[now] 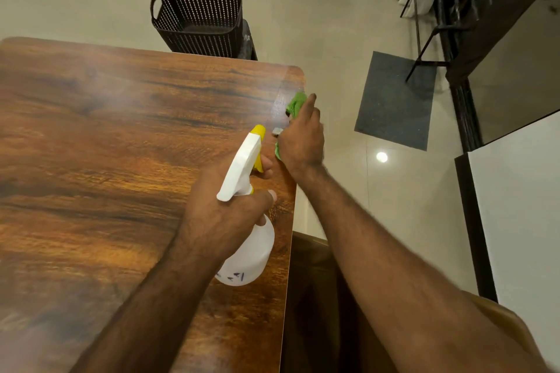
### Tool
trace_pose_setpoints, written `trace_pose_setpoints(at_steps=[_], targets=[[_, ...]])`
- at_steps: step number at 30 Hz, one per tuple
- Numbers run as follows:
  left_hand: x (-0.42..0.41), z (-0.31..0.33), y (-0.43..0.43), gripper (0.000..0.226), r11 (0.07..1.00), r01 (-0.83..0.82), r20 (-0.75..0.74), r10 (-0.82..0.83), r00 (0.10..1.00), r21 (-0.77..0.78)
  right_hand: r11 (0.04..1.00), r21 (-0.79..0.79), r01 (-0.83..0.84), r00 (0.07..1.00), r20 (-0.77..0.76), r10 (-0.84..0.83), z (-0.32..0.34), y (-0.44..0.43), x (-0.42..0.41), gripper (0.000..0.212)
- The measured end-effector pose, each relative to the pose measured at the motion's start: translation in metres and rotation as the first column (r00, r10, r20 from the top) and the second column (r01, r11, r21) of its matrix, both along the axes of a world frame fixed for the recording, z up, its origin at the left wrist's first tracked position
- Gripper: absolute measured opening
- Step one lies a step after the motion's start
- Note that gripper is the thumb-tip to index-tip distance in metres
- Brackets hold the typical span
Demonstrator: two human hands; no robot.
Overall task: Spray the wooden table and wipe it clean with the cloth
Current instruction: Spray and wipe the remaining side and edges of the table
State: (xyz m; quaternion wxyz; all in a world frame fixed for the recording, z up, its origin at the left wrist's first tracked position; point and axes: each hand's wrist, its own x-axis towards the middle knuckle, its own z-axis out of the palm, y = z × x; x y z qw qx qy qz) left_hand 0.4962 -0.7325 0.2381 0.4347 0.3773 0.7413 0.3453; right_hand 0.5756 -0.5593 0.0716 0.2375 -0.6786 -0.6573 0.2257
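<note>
Green, soft, limp cloth (296, 103) is bunched in grip of right hand (303, 142) at desk (106, 136) far-right edge. Left hand (224, 212) clamps light plastic spray bottle (253, 254) at neck, finger on trigger; prob. slick if wet.

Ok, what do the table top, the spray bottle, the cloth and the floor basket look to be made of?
The table top: wood or wood-look laminate, glossy; bold grain, sheen.
The spray bottle: translucent white plastic body, opaque white head, yellow trigger.
The cloth: soft green fabric, bunched, possibly microfibre.
The basket: dark matte plastic, probably; moulded perforated walls.
</note>
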Motion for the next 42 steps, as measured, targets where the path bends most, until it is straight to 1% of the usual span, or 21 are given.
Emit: trace_pose_setpoints(at_steps=[3,6,9,14,17,20,22,26,29,31,34,37,39,42], targets=[[-0.003,0.002,-0.005,0.026,1.000,0.020,0.002,-0.020,1.000,0.024,0.999,-0.041,-0.026,1.000,-0.008,0.026,0.011,0.029,-0.004,0.090],[-0.004,0.004,-0.015,0.027,1.000,0.015,0.002,-0.015,1.000,0.026,0.997,-0.073,-0.012,1.000,-0.010,0.012,0.017,0.041,-0.005,0.095],[-0.005,0.003,-0.026,0.028,1.000,0.011,0.006,-0.011,1.000,0.021,0.998,-0.062,-0.002,1.000,-0.023,0.001,0.014,0.014,-0.002,0.086],[-0.004,0.006,-0.047,0.026,1.000,-0.011,0.013,0.010,1.000,0.028,1.000,0.019,0.003,1.000,-0.024,-0.003,-0.005,-0.058,0.011,0.069],[0.000,0.009,-0.064,0.028,0.999,-0.017,0.029,0.016,0.999,0.028,0.999,-0.019,-0.031,0.999,-0.028,0.031,0.000,-0.050,0.011,0.070],[0.003,0.013,-0.079,0.031,0.999,-0.033,0.014,0.032,0.999,0.022,0.997,-0.075,-0.010,0.997,-0.081,0.004,0.014,-0.027,0.006,0.075],[0.005,0.019,-0.087,0.029,0.998,-0.047,0.025,0.047,0.999,0.028,0.997,-0.082,0.011,0.995,-0.101,-0.019,0.017,-0.026,0.004,0.075],[0.009,0.032,-0.098,0.027,0.997,-0.059,0.024,0.058,0.998,0.048,0.997,-0.070,0.023,0.996,-0.081,-0.029,0.010,-0.062,0.011,0.070],[0.013,0.036,-0.105,0.027,0.996,-0.068,0.028,0.067,0.997,0.051,0.997,-0.074,0.001,0.998,-0.067,-0.006,0.002,-0.116,0.018,0.072],[0.016,0.040,-0.110,0.029,0.996,-0.070,0.033,0.068,0.997,0.063,0.997,-0.072,-0.027,0.998,-0.064,0.023,0.001,-0.135,0.024,0.074],[0.020,0.043,-0.117,0.027,0.996,-0.061,0.017,0.060,0.998,0.065,0.996,-0.074,-0.057,0.998,-0.045,0.053,0.007,-0.114,0.023,0.073],[0.021,0.046,-0.131,0.026,0.996,-0.074,0.006,0.074,0.997,0.054,0.993,-0.109,-0.034,0.998,-0.056,0.028,0.017,-0.090,0.018,0.077],[0.022,0.047,-0.143,0.028,0.995,-0.085,0.009,0.085,0.996,0.052,0.993,-0.116,-0.010,0.999,-0.046,0.005,0.017,-0.097,0.016,0.079],[0.023,0.048,-0.161,0.029,0.993,-0.103,0.020,0.102,0.995,0.050,0.993,-0.114,-0.013,0.999,-0.038,0.009,0.015,-0.137,0.023,0.077]])
